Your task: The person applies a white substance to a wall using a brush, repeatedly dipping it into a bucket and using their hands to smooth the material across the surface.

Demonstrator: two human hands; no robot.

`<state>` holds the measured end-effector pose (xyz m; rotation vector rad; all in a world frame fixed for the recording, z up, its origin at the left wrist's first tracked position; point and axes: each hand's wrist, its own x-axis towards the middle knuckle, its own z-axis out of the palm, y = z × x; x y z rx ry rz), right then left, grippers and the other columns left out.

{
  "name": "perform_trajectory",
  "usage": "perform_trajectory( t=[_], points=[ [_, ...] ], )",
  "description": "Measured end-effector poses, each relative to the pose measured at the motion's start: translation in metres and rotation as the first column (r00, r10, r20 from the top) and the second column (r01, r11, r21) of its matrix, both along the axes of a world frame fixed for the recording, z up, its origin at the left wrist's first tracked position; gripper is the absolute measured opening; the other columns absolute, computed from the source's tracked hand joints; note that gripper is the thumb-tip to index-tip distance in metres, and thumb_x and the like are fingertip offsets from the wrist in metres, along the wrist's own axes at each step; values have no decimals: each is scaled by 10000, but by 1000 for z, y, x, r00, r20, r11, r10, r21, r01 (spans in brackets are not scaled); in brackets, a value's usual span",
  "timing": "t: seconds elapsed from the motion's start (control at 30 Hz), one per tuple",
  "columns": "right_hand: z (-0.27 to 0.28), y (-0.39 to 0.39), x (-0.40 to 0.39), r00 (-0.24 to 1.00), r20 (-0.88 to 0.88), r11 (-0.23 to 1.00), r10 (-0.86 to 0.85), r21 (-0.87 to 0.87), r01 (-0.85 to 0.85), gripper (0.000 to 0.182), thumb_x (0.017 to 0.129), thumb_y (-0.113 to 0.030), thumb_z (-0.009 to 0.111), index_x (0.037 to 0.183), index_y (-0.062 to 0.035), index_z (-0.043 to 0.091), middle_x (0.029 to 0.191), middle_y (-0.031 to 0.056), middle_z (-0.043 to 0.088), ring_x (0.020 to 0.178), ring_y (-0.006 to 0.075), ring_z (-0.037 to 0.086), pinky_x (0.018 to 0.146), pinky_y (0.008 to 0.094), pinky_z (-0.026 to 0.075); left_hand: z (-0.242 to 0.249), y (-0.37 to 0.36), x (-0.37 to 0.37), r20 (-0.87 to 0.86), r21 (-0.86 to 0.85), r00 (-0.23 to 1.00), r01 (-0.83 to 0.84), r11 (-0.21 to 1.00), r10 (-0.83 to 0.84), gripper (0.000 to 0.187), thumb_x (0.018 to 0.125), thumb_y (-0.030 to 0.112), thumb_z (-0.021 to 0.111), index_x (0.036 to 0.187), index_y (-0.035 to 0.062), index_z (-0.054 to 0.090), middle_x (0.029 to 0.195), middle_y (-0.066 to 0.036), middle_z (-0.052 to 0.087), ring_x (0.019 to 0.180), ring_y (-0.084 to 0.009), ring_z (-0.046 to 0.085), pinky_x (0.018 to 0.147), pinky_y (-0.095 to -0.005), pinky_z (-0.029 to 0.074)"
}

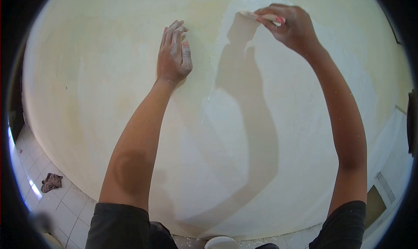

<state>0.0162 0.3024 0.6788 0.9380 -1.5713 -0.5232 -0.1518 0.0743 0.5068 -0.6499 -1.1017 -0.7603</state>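
A cream wall [109, 83] fills the view, with a whiter, freshly coated patch [270, 131] on its right half. My left hand [174, 53] lies flat against the wall, fingers together, smeared with white, holding nothing. High on the wall my right hand [289, 27] grips a flat tool with a pink handle [272, 18], its pale blade pressed to the wall at the top of the white patch. Most of the blade is hidden by my fingers.
A white tiled floor [56, 201] runs along the wall's foot, with a crumpled brown rag [51, 182] at the left. The rim of a white container [222, 242] shows at the bottom between my arms. A small opening [375, 203] sits low at the right.
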Motion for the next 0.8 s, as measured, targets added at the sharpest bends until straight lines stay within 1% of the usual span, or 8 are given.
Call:
perform_trajectory(
  t=[0.17, 0.27, 0.37, 0.4, 0.43, 0.47, 0.6, 0.8],
  points=[
    [3, -28, 27, 869, 494, 987, 22, -149, 59, 187, 869, -177, 796, 969, -23, 760, 925, 99, 761, 727, 196, 676, 685, 294, 549, -1, 1, -1, 12, 9, 1000, 25, 1000, -25, 283, 953, 78, 423, 1211, 32, 529, 1391, -162, 526, 1399, -358, 410, 1224, -486, 263],
    [5, -41, 27, 831, 527, 945, -179, -144, 295, 170, 888, -143, 767, 966, 3, 729, 878, 107, 734, 750, 208, 663, 681, 334, 538, 0, 0, -3, 5, 4, 1000, 12, 1000, -12, 287, 946, 77, 426, 1209, 29, 528, 1391, -165, 526, 1393, -361, 416, 1223, -489, 262],
    [38, -50, 30, 804, 576, 955, -149, -128, 269, 57, 921, -77, 714, 886, -47, 749, 855, 77, 755, 625, 135, 614, 599, 322, 539, -1, 1, 1, 14, 10, 999, 35, 999, -35, 295, 939, 75, 425, 1211, 24, 528, 1385, -169, 527, 1387, -363, 423, 1223, -491, 260],
    [53, -53, 31, 830, 535, 956, -156, -130, 263, 130, 911, -111, 742, 1028, -65, 778, 960, 97, 777, 763, 154, 686, 757, 332, 594, -1, 0, 1, -6, -3, 1000, 23, 1000, -23, 300, 971, 98, 403, 1232, 10, 520, 1391, -185, 518, 1368, -372, 441, 1155, -477, 349],
    [88, -35, -10, 958, 288, 998, 0, 56, -17, 101, 912, -98, 737, 989, -46, 778, 949, 109, 776, 765, 164, 691, 740, 341, 589, -1, -2, -1, -25, -16, 1000, 11, 1000, -11, 310, 1002, 121, 380, 1253, -3, 513, 1396, -202, 510, 1348, -382, 459, 1086, -464, 438],
    [94, -39, -6, 973, 232, 1000, 1, 15, -5, 97, 915, -87, 728, 988, -47, 778, 953, 114, 776, 777, 174, 697, 747, 344, 586, -1, -3, -1, -46, -30, 999, -2, 1000, 1, 325, 1034, 144, 357, 1274, -17, 506, 1401, -218, 502, 1329, -391, 477, 1018, -450, 526],
    [101, -42, -8, 999, 29, 999, 14, -37, -13, 73, 919, -51, 701, 931, -20, 766, 887, 107, 769, 751, 172, 693, 718, 329, 578, -1, -1, -1, -46, -20, 999, 9, 1000, -10, 324, 1014, 109, 371, 1280, -19, 504, 1398, -219, 501, 1330, -392, 477, 1011, -450, 531],
    [11, -18, -40, 997, -71, 965, -14, 260, 32, 171, 782, 17, 661, 951, -14, 667, 817, 160, 642, 780, 333, 643, 684, 413, 527, -3, -2, -1, -62, -24, 998, 15, 1000, -16, 324, 996, 87, 382, 1274, -18, 510, 1387, -216, 513, 1332, -398, 476, 1001, -450, 535]
  ],
)
